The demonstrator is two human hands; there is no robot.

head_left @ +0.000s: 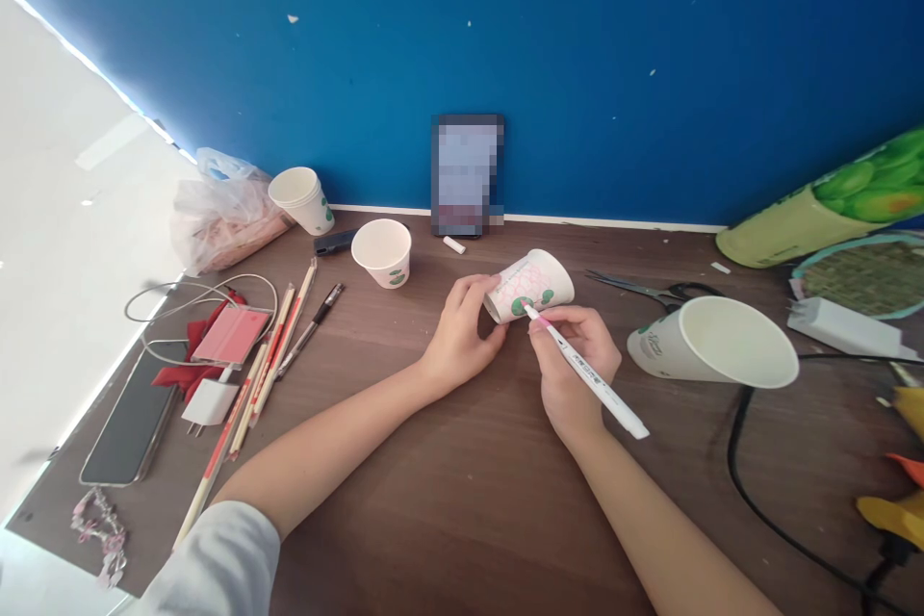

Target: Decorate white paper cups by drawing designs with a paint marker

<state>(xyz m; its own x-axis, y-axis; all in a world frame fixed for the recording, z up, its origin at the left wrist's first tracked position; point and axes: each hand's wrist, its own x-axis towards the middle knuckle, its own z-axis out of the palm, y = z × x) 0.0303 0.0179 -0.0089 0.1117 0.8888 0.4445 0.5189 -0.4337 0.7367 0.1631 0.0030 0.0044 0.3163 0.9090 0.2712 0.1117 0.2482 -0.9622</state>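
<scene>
My left hand (460,332) grips the base of a white paper cup (538,281) that lies tilted on its side on the brown table (448,500). The cup bears green leaf prints and pink scribbles. My right hand (574,361) holds a white marker (592,375), its pink tip touching the cup's side. Both hands are closed around what they hold.
Another paper cup (711,342) lies on its side to the right, scissors (650,289) behind it. An upright cup (382,252), stacked cups (303,199), chopsticks and a pen (278,346), a phone (130,428), a charger (209,401) and a plastic bag (220,217) sit left. A black cable (765,500) runs right.
</scene>
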